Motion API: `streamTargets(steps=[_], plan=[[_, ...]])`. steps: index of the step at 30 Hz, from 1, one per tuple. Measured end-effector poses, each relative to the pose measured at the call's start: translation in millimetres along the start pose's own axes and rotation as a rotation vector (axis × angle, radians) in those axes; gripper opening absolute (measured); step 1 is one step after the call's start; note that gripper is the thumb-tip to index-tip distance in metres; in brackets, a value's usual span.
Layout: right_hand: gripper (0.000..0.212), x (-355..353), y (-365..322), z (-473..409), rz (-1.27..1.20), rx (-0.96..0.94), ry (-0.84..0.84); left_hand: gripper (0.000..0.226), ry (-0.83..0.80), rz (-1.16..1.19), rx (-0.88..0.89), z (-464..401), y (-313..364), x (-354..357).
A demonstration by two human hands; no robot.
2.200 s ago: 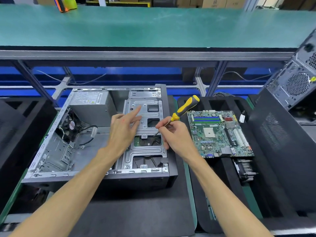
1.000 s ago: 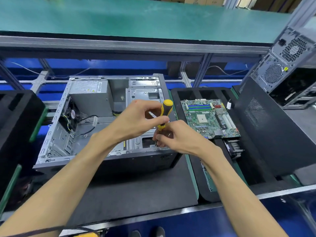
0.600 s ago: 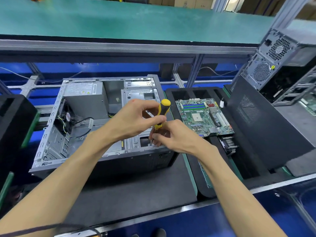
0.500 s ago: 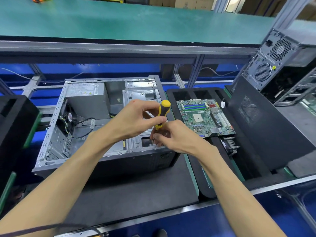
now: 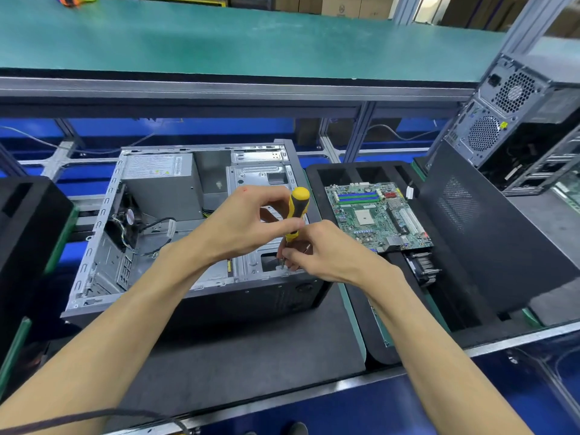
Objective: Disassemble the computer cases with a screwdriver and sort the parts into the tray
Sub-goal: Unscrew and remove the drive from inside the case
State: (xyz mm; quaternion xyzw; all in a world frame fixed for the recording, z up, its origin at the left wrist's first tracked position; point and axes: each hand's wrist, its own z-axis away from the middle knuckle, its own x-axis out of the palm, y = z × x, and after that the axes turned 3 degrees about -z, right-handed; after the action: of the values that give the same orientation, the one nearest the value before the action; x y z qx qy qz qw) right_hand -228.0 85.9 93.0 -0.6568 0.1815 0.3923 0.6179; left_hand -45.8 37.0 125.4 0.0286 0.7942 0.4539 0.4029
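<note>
- While the open computer case [image 5: 175, 227] lies on its side on a dark mat [image 5: 251, 350], a yellow and black screwdriver [image 5: 296, 211] stands almost straight up over the near right corner of the case.
- Curled round the handle of the screwdriver, the left hand [image 5: 248, 224] holds it up high with fingers and thumb.
- Just below, the right hand [image 5: 326, 249] pinches the thin metal shaft close to the tip, which meets the silver frame of the case.
- Left of both hands, inside the case, sit a grey power box [image 5: 160, 180] and a small fan [image 5: 125, 221] with wires.
- Right of the right hand lies a black tray [image 5: 370, 312], and a green circuit board [image 5: 376, 215] rests in it.
- Further right, a dark side panel [image 5: 489, 233] leans over the tray.
- Beyond the panel stands another computer case [image 5: 514, 117].
</note>
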Motion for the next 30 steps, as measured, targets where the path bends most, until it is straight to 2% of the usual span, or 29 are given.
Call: streamTargets(steps=[3,6,8,10,11,13,15,17,20,22,24,27,30], plan=[[0.020,2.5,-0.7,0.6,0.034,0.021,0.003,0.021,0.010,-0.074,0.024,-0.6,3.7,-0.3],[0.042,13.9,-3.6,0.1,0.145,0.042,0.113,0.035,0.039,-0.261,0.028,-4.0,8.4,-0.1],[0.040,20.1,-4.6,-2.8,0.234,0.041,0.181,0.036,0.063,-0.452,0.034,-5.7,15.0,-1.7],[0.033,22.2,-4.5,-6.6,0.186,0.029,0.159,0.028,0.037,-0.573,0.031,-6.1,21.5,-7.1],[0.031,22.3,-4.8,-8.0,0.156,0.021,0.114,0.035,-0.015,-0.567,0.023,-4.7,25.5,-11.2],[0.028,21.6,-6.0,-9.7,0.141,0.024,0.024,0.046,-0.122,-0.382,0.043,-2.0,33.8,-22.5],[0.031,19.7,-7.0,-10.4,0.116,0.043,-0.007,0.028,-0.188,-0.375,0.097,-0.1,42.1,-31.3],[0.039,18.5,-9.9,-10.6,0.156,0.046,0.016,0.014,-0.187,-0.544,0.080,-2.6,46.8,-33.7],[0.044,22.2,-14.0,-8.7,0.386,0.010,0.181,0.041,-0.093,-0.917,0.001,-10.2,50.7,-26.4],[0.041,25.1,-15.4,-8.6,0.399,0.018,0.215,0.050,-0.015,-1.048,0.017,-9.5,49.1,-21.7],[0.039,26.0,-15.3,-8.4,0.362,0.035,0.158,0.045,-0.026,-0.888,0.070,-3.6,46.7,-21.5],[0.035,19.9,-14.3,-5.5,0.223,0.082,0.052,0.027,-0.141,-0.479,0.167,0.2,46.6,-26.8],[0.035,16.1,-12.5,-4.1,0.141,0.106,0.003,0.015,-0.171,-0.408,0.182,-1.2,48.9,-24.8]])
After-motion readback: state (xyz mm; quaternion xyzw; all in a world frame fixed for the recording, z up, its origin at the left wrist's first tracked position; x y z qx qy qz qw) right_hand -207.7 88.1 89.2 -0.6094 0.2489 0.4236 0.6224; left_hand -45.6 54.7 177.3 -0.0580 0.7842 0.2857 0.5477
